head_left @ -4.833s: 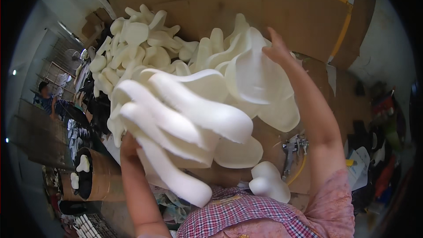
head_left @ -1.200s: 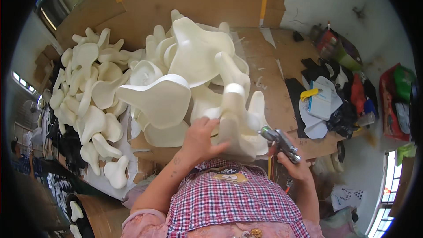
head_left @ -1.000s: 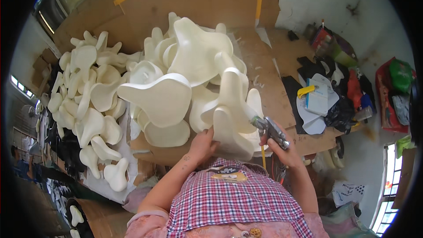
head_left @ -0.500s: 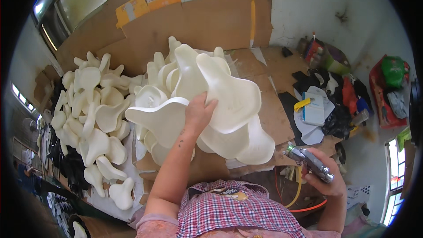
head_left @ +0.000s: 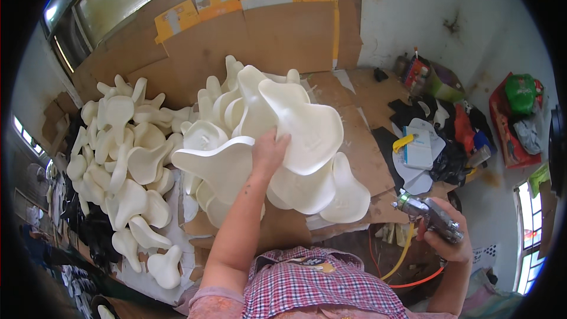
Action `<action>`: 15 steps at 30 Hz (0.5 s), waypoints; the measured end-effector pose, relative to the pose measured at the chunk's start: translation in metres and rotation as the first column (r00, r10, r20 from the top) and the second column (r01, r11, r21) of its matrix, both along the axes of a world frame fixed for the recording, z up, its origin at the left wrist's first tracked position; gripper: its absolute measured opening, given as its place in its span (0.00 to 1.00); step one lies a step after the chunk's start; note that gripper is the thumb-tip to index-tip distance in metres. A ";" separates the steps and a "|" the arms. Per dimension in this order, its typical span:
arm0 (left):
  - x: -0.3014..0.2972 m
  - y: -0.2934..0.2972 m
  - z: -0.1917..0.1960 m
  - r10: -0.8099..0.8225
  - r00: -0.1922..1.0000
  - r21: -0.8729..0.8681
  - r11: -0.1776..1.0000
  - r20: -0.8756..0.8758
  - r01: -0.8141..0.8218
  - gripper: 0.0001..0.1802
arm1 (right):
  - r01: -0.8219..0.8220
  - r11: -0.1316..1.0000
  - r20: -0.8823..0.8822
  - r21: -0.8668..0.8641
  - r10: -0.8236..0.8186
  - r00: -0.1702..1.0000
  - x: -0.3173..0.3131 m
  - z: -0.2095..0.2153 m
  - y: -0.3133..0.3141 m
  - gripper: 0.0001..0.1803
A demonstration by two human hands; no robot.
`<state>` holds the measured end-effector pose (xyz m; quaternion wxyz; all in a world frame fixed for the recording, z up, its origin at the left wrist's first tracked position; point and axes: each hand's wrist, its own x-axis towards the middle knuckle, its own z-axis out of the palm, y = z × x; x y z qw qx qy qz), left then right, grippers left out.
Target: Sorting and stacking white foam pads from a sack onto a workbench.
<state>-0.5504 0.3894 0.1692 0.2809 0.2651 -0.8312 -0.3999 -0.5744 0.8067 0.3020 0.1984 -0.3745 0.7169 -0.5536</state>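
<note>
My left hand (head_left: 270, 152) is closed on the edge of a cream foam bicycle saddle pad (head_left: 310, 130), its narrow nose pointing away to the upper left. The hand's fingertips are hidden against the pad. Other saddle pads lie beneath and around it, among them a wide one (head_left: 221, 168) beside my wrist and another (head_left: 344, 195) at the pile's right. In my right hand (head_left: 452, 242), off to the right and apart from the pads, is a metal spray gun (head_left: 430, 217) with its nozzle turned toward the pile.
A second heap of saddle pads (head_left: 136, 142) covers the left side. Cardboard (head_left: 378, 159) lines the bench and the back wall. A yellow hose (head_left: 401, 254) and an orange hose (head_left: 416, 283) hang below the spray gun. At right sit a yellow cutter (head_left: 403, 142), a notepad (head_left: 418, 152) and black scraps.
My right hand has shifted slightly right and down with the spray gun. The pad under my left hand has tilted and moved a little left; my left hand keeps its grip.
</note>
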 end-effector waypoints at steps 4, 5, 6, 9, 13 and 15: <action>-0.004 -0.031 0.036 0.059 0.890 0.318 0.943 -0.453 0.100 0.20 | 0.037 0.982 0.083 -0.184 -0.022 0.996 0.003 -0.010 -0.021 0.34; 0.001 -0.031 0.059 0.117 0.763 0.446 0.862 -0.636 0.240 0.22 | 0.056 0.980 0.105 -0.190 -0.036 0.994 0.003 -0.014 -0.024 0.34; 0.012 -0.021 0.084 0.083 0.774 0.417 0.875 -0.627 0.245 0.24 | 0.075 0.977 0.121 -0.198 -0.051 0.991 0.003 -0.017 -0.026 0.34; 0.031 -0.016 0.059 -0.149 0.973 0.068 0.984 -0.174 0.163 0.30 | 0.052 0.984 0.101 -0.173 -0.034 0.994 -0.002 -0.026 -0.032 0.34; 0.041 0.031 -0.004 -0.282 0.925 -0.287 0.891 0.255 0.351 0.33 | -0.006 0.991 0.090 -0.131 0.018 0.996 -0.002 -0.037 -0.038 0.33; 0.039 0.045 -0.021 -0.231 0.838 -0.249 0.886 0.494 0.391 0.29 | -0.014 0.991 0.097 -0.131 0.027 0.995 0.002 -0.040 -0.038 0.33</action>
